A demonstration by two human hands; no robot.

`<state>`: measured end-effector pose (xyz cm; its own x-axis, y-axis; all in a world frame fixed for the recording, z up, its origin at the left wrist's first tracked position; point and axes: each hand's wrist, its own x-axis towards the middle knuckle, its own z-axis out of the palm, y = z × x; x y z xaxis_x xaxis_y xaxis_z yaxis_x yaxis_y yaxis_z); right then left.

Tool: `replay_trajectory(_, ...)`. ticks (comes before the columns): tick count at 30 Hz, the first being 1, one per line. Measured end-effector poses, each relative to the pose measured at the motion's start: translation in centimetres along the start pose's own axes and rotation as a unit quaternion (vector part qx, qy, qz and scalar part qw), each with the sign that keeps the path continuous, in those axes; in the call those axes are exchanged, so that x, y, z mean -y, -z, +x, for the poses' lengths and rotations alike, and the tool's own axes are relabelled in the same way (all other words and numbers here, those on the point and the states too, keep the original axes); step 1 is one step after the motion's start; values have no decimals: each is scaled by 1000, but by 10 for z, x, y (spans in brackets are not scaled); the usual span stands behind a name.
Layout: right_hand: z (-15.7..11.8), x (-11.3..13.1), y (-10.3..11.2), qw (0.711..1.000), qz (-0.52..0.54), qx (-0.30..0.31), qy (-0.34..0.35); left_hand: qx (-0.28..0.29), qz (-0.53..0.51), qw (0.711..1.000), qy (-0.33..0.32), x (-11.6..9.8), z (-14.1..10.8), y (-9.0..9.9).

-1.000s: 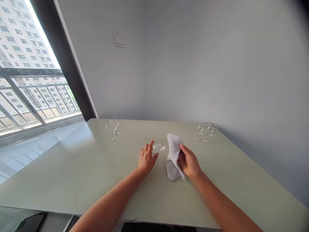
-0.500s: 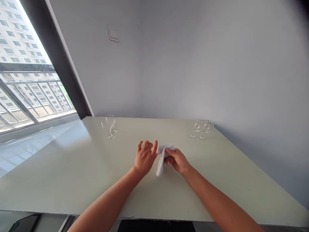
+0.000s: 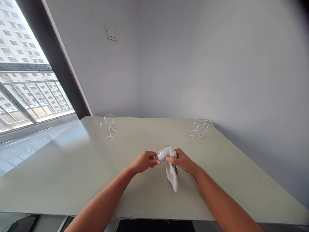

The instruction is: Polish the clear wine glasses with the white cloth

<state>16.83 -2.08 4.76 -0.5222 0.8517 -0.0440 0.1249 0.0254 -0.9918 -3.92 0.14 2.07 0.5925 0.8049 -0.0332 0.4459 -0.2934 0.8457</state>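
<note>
Left grip (image 3: 145, 161) is nearly closed, thumb and fingers pinching one end of a clear drinking glass (image 3: 160, 154); the exact part held is hidden. Just to its right, the right grip (image 3: 185, 161) is curled around a white cloth (image 3: 172, 178), thumb on top, holding it against the glass's other end. The glass lies tilted sideways between the two grips, white showing through its bowl, and a tail of cloth hangs below the right grip. Under both spreads the pale table (image 3: 84, 174). Beyond and left of the left grip stand two overlapping stemmed wine glasses (image 3: 109, 119); beyond and right of the right grip, another pair of wine glasses (image 3: 197, 125) stands close together. Farther off is the grey wall (image 3: 205, 64), with a light switch (image 3: 111, 32) high to the left of the left grip.
</note>
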Motion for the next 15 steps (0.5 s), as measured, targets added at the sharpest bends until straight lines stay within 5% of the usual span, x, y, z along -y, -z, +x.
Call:
replay_trajectory(3, -9, 9, 10, 995, -22, 100, 5, 210, -176, 962, -1, 0, -3, 2)
replay_trajectory(5, -9, 8, 13, 993, -21, 118, 1, 234, -176, 956, -2, 1, -1, 2)
replay_trajectory(6, -7, 5, 13, 995, -13, 98, -3, 203, -142, 969, 4, 2, 0, 1)
replay_trajectory(8, 2, -4, 9, 1000, 26, 5, -14, 46, -16, 999, 8, 3, 2, 0)
replay_trajectory(11, 14, -16, -1, 981, 138, -133, -25, -204, 208, 955, -59, 5, 4, 1)
replay_trajectory(13, 18, -19, -6, 975, 182, -122, -22, -250, 289, 917, -113, 8, 4, 3)
replay_trajectory(15, 16, -18, -7, 987, 150, -52, -19, -241, 295, 916, -126, 10, 3, 5)
